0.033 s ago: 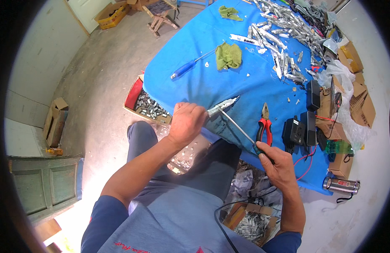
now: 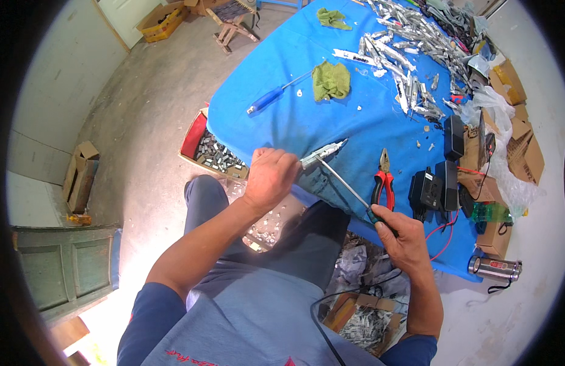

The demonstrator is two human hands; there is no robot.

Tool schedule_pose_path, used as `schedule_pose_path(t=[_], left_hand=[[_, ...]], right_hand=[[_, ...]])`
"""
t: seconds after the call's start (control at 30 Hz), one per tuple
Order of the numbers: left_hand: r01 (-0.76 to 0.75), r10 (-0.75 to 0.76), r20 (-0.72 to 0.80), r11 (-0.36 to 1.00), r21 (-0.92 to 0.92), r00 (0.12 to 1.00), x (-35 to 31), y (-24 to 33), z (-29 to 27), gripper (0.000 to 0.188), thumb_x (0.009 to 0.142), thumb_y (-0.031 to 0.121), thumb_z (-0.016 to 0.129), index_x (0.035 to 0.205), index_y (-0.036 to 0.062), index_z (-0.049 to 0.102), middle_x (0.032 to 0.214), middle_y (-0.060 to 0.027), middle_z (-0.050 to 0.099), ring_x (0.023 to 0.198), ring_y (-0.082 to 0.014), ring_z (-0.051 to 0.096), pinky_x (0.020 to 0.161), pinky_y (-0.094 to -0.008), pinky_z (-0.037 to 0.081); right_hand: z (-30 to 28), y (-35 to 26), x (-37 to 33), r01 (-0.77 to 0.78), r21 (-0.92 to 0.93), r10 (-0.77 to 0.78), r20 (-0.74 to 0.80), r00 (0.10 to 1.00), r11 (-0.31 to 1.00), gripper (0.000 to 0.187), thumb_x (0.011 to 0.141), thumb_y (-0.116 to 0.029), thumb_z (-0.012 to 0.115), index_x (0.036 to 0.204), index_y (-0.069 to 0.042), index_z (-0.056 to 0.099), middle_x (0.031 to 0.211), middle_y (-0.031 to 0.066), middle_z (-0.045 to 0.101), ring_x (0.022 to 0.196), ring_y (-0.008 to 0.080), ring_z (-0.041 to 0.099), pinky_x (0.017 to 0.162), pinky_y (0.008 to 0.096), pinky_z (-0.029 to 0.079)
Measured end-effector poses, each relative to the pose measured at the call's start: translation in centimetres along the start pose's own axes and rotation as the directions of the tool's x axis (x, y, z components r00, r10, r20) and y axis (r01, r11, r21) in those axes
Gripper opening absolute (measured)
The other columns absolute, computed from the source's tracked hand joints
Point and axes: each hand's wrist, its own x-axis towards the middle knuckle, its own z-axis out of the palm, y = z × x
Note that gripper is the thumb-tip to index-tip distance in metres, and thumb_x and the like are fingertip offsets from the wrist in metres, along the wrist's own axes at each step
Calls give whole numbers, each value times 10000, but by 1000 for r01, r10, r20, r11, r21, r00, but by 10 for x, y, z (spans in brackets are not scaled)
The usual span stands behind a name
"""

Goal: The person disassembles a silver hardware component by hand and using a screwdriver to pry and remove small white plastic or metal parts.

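Note:
My left hand (image 2: pixel 270 178) is closed around the near end of a slim silver-and-white part (image 2: pixel 324 152) at the front edge of the table. Its exact kind I cannot make out. The fingers hide its near end. A screwdriver (image 2: pixel 345 182) with a dark green handle is gripped in my right hand (image 2: pixel 403 236), and its metal shaft slants up leftward, its tip meeting the side of that part. Just beyond my right hand lie pliers (image 2: pixel 384 183) with red-and-black handles. Farther off, a blue-handled screwdriver (image 2: pixel 268 99) rests near a green cloth (image 2: pixel 331 82).
A heap of similar slim parts (image 2: pixel 404 55) covers the far right of the blue-covered table (image 2: pixel 246 79). Black power adapters (image 2: pixel 425 190) and a steel flask (image 2: pixel 495 268) sit at the right. Below the left edge stands a box of small metal pieces (image 2: pixel 216 154); another open box (image 2: pixel 365 326) is underneath.

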Motion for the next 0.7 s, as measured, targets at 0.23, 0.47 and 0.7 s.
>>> schedule_pose_path(t=[0.23,0.47,0.7], left_hand=[[-15,15,-20,1000,-7,1000,0,0,1,74,796,80,656,819,87,586,707,-77,534,701,-282,539,692,-405,370],[6,-6,34,1000,4,999,1,-2,-1,86,819,84,676,882,63,621,757,-82,610,727,-290,589,722,-400,404],[11,-12,52,1000,20,999,2,-4,-2,75,836,95,665,879,56,619,764,-95,641,729,-293,617,736,-400,418]], right_hand=[[-7,19,1,-176,222,149,131,980,959,326,894,-81,631,1213,-14,634,743,60,636,623,105,555,597,267,466],[-6,39,6,-545,550,404,366,839,633,378,924,-166,602,1254,16,598,754,77,636,482,63,491,431,200,381],[4,43,-4,-604,692,407,457,791,396,415,946,-180,566,1313,13,536,756,75,642,456,65,509,384,175,360]])
